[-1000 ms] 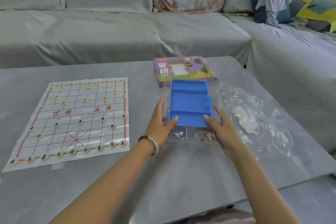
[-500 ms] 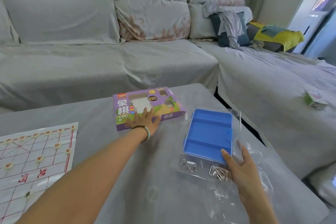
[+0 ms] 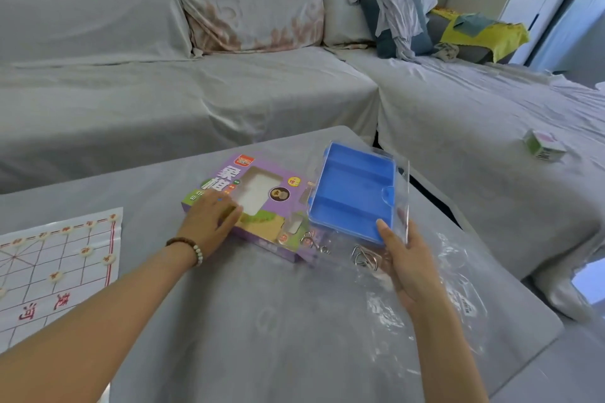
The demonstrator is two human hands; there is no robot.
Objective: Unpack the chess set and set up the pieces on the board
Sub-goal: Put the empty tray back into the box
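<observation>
Grip of right hand (image 3: 406, 258) closed on near edge of blue tray (image 3: 352, 193), long axis pointing away from the person, lying over right end of purple box (image 3: 262, 229); left hand (image 3: 209, 222) flat, fingers relaxed, on box's left end; box crosswise on table (image 3: 262, 321).

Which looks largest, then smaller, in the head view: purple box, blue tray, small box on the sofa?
1. purple box
2. blue tray, slightly smaller though nearer
3. small box, smallest but farthest
</observation>
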